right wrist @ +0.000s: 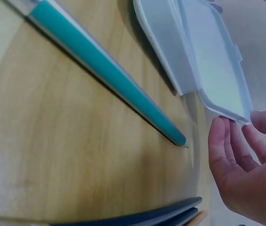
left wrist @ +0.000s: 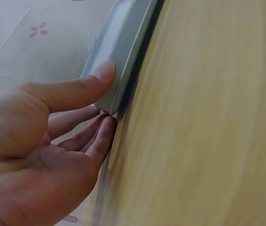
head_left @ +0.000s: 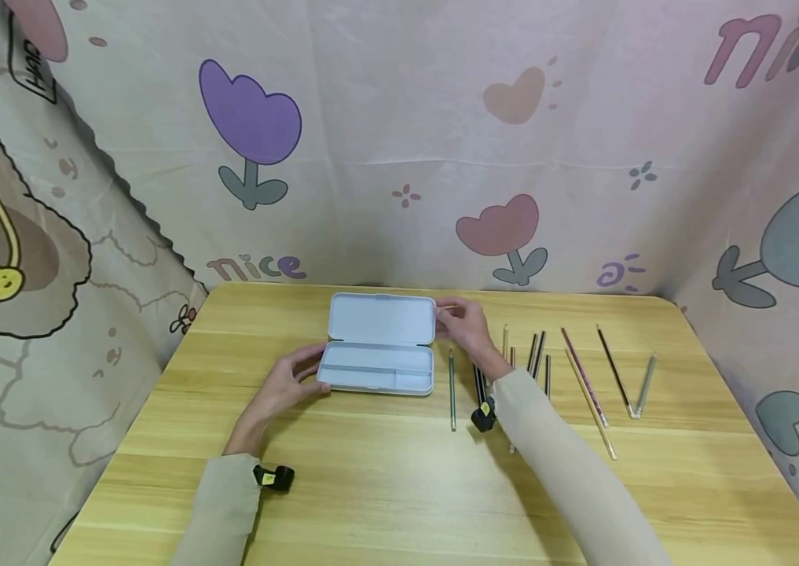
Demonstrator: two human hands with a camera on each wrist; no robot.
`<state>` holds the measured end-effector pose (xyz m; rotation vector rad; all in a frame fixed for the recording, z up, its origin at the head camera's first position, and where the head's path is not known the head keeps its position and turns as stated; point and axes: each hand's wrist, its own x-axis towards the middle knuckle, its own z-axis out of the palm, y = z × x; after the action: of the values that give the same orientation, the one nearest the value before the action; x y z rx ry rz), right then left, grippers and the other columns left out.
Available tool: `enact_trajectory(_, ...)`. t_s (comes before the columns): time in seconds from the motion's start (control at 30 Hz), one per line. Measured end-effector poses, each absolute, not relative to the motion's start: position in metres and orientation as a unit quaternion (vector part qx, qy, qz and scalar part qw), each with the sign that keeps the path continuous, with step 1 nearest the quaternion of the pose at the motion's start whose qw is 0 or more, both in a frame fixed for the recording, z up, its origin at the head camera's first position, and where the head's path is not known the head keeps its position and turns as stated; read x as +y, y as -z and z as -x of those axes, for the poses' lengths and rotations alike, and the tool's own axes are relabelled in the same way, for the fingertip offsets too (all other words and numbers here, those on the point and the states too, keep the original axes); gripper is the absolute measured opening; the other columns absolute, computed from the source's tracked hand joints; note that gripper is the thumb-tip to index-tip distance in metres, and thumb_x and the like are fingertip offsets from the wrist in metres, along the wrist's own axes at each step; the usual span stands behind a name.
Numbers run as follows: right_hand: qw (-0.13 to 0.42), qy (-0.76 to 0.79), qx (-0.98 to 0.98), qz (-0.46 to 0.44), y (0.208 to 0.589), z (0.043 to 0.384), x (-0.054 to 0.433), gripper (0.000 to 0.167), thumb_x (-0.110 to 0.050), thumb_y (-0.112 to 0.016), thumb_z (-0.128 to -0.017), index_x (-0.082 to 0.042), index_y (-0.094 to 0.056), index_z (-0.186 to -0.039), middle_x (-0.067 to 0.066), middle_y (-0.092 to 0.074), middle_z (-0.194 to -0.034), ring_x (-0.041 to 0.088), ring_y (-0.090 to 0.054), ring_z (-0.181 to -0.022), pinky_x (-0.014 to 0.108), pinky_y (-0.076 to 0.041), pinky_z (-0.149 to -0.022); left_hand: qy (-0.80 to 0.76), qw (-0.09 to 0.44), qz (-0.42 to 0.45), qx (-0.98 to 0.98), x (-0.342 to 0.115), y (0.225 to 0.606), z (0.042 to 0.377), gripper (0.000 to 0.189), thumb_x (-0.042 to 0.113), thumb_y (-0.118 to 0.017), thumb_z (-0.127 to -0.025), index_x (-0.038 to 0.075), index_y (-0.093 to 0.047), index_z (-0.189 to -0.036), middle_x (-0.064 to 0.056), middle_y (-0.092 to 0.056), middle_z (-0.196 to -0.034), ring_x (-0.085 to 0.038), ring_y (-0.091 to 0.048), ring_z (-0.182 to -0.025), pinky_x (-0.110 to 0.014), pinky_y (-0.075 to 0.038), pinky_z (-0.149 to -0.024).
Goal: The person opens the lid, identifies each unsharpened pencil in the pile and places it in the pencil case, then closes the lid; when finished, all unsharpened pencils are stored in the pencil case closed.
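Observation:
A light blue pencil case [head_left: 358, 380] lies on the wooden table with its lid [head_left: 381, 318] raised at the back. Inside, dividers split the bare tray into compartments. My left hand [head_left: 284, 385] holds the case's left end; in the left wrist view its thumb [left wrist: 83, 89] lies along the case wall and the fingertips touch the end low down. At the lid's right edge, my right hand [head_left: 470, 328] pinches the rim between thumb and fingers. A green pencil [head_left: 452, 393] lies just right of the case, apart from both hands.
Several dark pencils [head_left: 539, 354] lie beneath and beside the right forearm. Farther right are a purple-red pencil [head_left: 583, 373], a yellowish pencil [head_left: 591, 409], a black pencil [head_left: 614, 365] and a grey-green pencil [head_left: 646, 385]. A printed cloth [head_left: 371, 118] hangs behind the wooden table [head_left: 385, 487].

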<state>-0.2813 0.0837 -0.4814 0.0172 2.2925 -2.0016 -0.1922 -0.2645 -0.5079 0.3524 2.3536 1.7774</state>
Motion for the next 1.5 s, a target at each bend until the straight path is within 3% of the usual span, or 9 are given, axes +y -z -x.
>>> enact_trajectory(0.17, 0.042, 0.657, 0.752, 0.015, 0.482, 0.281, 0.085, 0.027, -0.006, -0.064, -0.101, 0.004, -0.067, -0.126, 0.025, -0.070, -0.111, 0.040, -0.071, -0.098, 0.051, -0.062, -0.087, -0.594, 0.086, -0.120, 0.791, -0.266, 0.509, 0.191, 0.076, -0.007, -0.078, -0.086, -0.008, -0.040, -0.152, -0.030, -0.040, -0.154, -0.049, -0.045, -0.137, -0.039, -0.048, -0.109)
enact_trajectory(0.4, 0.045, 0.655, 0.754, 0.015, 0.484, 0.281, 0.086, 0.026, -0.005, -0.065, -0.100, 0.003, -0.068, -0.125, 0.024, -0.070, -0.113, 0.033, -0.071, -0.097, 0.047, -0.063, -0.087, -0.595, 0.081, -0.122, 0.791, -0.264, 0.508, 0.191, 0.072, -0.008, -0.075, -0.088, -0.010, -0.040, -0.151, -0.031, -0.040, -0.153, -0.049, -0.047, -0.135, -0.038, -0.050, -0.108)
enact_trajectory(0.8, 0.042, 0.676, 0.735, 0.029, 0.474, 0.269, 0.098, 0.032, -0.006, -0.065, -0.101, 0.007, -0.063, -0.130, 0.025, -0.067, -0.118, 0.039, -0.067, -0.108, 0.041, -0.061, -0.091, -0.594, 0.078, -0.121, 0.792, -0.262, 0.511, 0.195, 0.069, -0.005, -0.074, -0.090, -0.006, -0.043, -0.151, -0.028, -0.041, -0.154, -0.047, -0.049, -0.133, -0.039, -0.049, -0.109)
enact_trajectory(0.97, 0.041, 0.690, 0.720, 0.057, 0.465, 0.251, 0.110, 0.037, -0.009, -0.065, -0.101, 0.008, -0.059, -0.133, 0.027, -0.064, -0.126, 0.036, -0.066, -0.110, 0.036, -0.062, -0.091, -0.597, 0.077, -0.127, 0.788, -0.264, 0.510, 0.194, 0.066, -0.006, -0.074, -0.090, -0.007, -0.045, -0.149, -0.028, -0.041, -0.154, -0.049, -0.050, -0.132, -0.041, -0.049, -0.108)
enact_trajectory(1.17, 0.032, 0.688, 0.722, 0.067, 0.456, 0.220, 0.131, 0.033, -0.011, -0.065, -0.102, 0.002, -0.061, -0.132, 0.023, -0.065, -0.127, 0.027, -0.067, -0.108, 0.036, -0.061, -0.091, -0.603, 0.082, -0.130, 0.783, -0.265, 0.512, 0.194, 0.067, -0.007, -0.073, -0.090, -0.006, -0.044, -0.151, -0.027, -0.040, -0.155, -0.047, -0.049, -0.133, -0.034, -0.049, -0.108)
enact_trajectory(1.33, 0.030, 0.685, 0.724, 0.071, 0.454, 0.196, 0.155, 0.041, -0.016, -0.066, -0.102, 0.005, -0.057, -0.136, 0.026, -0.064, -0.130, 0.027, -0.068, -0.110, 0.043, -0.059, -0.095, -0.616, 0.085, -0.133, 0.772, -0.269, 0.513, 0.194, 0.067, -0.010, -0.071, -0.090, -0.008, -0.042, -0.151, -0.028, -0.040, -0.155, -0.048, -0.047, -0.134, -0.031, -0.049, -0.108)
enact_trajectory(1.5, 0.010, 0.677, 0.732, 0.079, 0.449, 0.175, 0.181, 0.047, -0.019, -0.067, -0.102, 0.008, -0.054, -0.139, 0.024, -0.065, -0.128, 0.025, -0.069, -0.109, 0.040, -0.061, -0.092, -0.620, 0.091, -0.135, 0.767, -0.270, 0.512, 0.192, 0.067, -0.010, -0.070, -0.091, -0.008, -0.041, -0.151, -0.028, -0.038, -0.156, -0.049, -0.046, -0.135, -0.031, -0.050, -0.107)
